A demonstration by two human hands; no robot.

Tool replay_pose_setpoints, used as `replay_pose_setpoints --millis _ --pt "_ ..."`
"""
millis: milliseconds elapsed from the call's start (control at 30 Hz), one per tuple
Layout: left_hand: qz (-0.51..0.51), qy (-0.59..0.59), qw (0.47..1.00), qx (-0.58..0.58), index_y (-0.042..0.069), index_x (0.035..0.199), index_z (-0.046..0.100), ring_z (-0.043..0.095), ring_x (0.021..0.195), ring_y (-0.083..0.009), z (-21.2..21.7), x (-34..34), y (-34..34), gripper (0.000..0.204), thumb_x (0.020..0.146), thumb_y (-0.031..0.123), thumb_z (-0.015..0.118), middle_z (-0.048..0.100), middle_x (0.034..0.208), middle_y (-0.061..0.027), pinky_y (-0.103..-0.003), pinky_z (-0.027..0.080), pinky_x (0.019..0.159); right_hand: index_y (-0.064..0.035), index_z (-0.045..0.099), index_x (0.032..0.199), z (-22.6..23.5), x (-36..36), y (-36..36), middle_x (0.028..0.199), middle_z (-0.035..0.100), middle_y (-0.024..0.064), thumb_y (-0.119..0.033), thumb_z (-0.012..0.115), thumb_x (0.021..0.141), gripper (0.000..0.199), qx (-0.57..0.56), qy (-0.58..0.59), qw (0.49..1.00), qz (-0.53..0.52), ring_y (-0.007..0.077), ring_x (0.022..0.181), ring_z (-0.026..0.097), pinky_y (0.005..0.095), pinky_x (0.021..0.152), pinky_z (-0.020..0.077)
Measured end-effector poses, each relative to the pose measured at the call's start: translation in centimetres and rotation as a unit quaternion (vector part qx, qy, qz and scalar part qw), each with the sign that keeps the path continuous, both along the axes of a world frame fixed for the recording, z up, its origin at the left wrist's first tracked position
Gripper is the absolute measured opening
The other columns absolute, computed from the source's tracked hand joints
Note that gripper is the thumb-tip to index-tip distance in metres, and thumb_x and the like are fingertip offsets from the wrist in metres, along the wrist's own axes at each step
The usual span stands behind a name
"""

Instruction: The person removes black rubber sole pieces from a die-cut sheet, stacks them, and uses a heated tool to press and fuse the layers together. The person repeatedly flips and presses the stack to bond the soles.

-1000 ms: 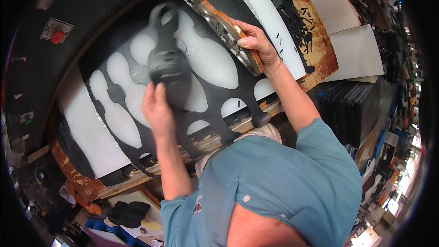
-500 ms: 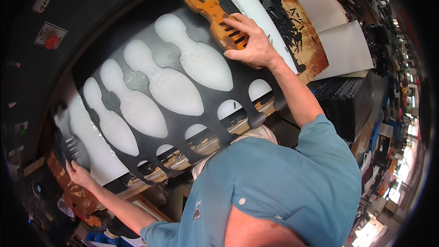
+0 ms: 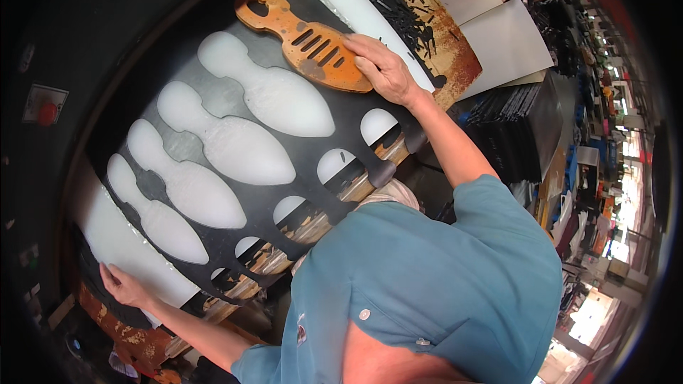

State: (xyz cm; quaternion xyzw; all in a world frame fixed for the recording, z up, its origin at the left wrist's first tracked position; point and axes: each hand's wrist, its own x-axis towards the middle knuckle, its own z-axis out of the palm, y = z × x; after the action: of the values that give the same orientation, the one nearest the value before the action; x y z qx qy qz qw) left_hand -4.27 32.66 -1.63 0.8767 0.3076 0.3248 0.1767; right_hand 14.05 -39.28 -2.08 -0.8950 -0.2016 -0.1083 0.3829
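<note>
My right hand (image 3: pixel 388 75) grips the right-hand edge of an orange-brown cutting die (image 3: pixel 320 57), fingers and thumb around its rim. The die is pin-shaped, with a ring-like end and a row of slots, and lies on a black sheet (image 3: pixel 260 178). Several pin-shaped holes in the sheet, in a row left of the die, show the white board (image 3: pixel 245 146) beneath. Over at the left edge of the board, my left hand (image 3: pixel 128 288) has its fingers apart beside dark material (image 3: pixel 121 309); no held piece shows in it.
Black offcuts (image 3: pixel 398 11) lie on a rusty, worn plate (image 3: pixel 455 64) at the far right. Pale sheets (image 3: pixel 505 50) and a stack of black sheets (image 3: pixel 516 124) stand beyond it. A dark machine body with a red button (image 3: pixel 48 114) borders the left. The sheet's scalloped near edge hangs by my body.
My left hand has let go of the black slotted cut piece, which no longer shows clearly. My right hand's hold has shifted to the die's edge, uncovering its slots. The view has shifted.
</note>
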Motion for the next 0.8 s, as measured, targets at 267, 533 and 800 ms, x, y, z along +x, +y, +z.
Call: replay_pose_setpoints --millis 267,533,800 --pt "-0.236 -0.029 0.961 -0.141 -0.003 0.129 0.073 0.071 0.112 -0.0255 1.1 -2.4 -25.7 0.026 0.108 0.006 0.063 0.076 0.125 -0.0155 -0.037 0.054 0.102 0.0018 0.073 0.127 1.1 -4.2 -2.3 0.132 0.071 0.0207 -0.02 0.083 0.09 0.044 -0.021 -0.086 0.992 -0.087 0.0372 0.125 0.067 0.0462 0.109 0.0524" --pt "-0.443 -0.048 0.894 -0.038 0.006 0.113 0.073 0.067 0.092 -0.0315 -0.2 -4.6 -40.5 0.034 0.084 -0.011 0.074 0.075 0.105 -0.0093 -0.042 0.047 0.087 0.0056 0.063 0.143 -1.0 -0.6 2.6 0.152 0.054 0.0284 -0.035 0.095 0.073 0.087 -0.041 -0.104 0.994 -0.014 0.0444 0.128 0.058 0.0478 0.112 0.05" --pt "-0.419 -0.065 0.905 -0.006 0.005 0.113 0.072 0.065 0.093 -0.0337 -1.8 -4.4 -39.9 0.034 0.084 -0.012 0.073 0.072 0.104 -0.0109 -0.044 0.048 0.087 0.0031 0.068 0.136 -1.0 -1.1 2.2 0.146 0.06 0.0261 -0.029 0.096 0.067 0.081 -0.003 -0.101 0.995 -0.017 0.042 0.125 0.06 0.0463 0.11 0.0514"
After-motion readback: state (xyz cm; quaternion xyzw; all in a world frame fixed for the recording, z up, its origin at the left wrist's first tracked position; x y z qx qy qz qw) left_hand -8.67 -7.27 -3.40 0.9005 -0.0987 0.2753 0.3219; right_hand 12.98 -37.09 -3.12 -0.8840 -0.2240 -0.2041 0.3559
